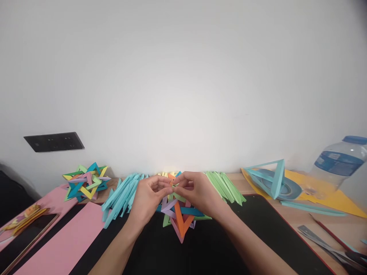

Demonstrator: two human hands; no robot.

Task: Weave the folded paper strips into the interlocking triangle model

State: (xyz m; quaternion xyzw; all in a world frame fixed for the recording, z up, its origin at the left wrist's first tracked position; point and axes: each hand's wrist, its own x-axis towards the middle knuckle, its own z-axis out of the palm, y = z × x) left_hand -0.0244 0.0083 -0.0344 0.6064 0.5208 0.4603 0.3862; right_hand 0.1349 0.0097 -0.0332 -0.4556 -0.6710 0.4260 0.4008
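A multicoloured folded-paper star (179, 215), with orange, lilac, blue, green and pink strips, stands in the middle over the black mat. My left hand (149, 196) is at its upper left, thumb and fingers pinched on the star's top. From the upper right, my right hand (197, 191) pinches the same top part, its fingertips almost meeting those of my left hand. The fingers partly hide the strips between them. Behind the hands lie light blue folded strips (123, 194) on the left and light green ones (225, 187) on the right.
A finished-looking paper star (86, 182) sits at the back left. Pink paper (64, 238) and a phone (28, 242) lie left. On the right are a blue plate (294, 190) under a blue paper frame (277, 181), a bottle (340, 164), and scissors (327, 244).
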